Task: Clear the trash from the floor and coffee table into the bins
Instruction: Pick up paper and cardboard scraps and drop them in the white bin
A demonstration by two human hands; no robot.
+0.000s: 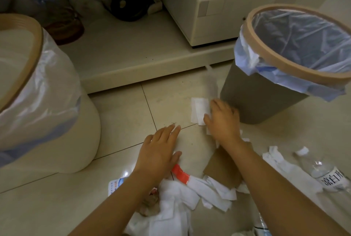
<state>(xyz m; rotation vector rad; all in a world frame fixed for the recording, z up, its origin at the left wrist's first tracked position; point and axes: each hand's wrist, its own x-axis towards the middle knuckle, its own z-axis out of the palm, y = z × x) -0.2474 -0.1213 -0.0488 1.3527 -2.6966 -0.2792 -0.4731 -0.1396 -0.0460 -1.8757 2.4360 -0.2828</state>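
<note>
The right hand [223, 120] lies on a white tissue [199, 110] on the floor beside the grey bin [266, 101]; whether it grips is unclear. The left hand [159, 150] hovers flat, fingers straight, holding nothing, above scattered tissues [176, 196] near the white bin [62, 121]

Dim light; pale tiled floor [47, 207] with dark grout; cream low platform [133, 59]; cream cabinet [237, 4] above.

bare forearms, no sleeves
</note>
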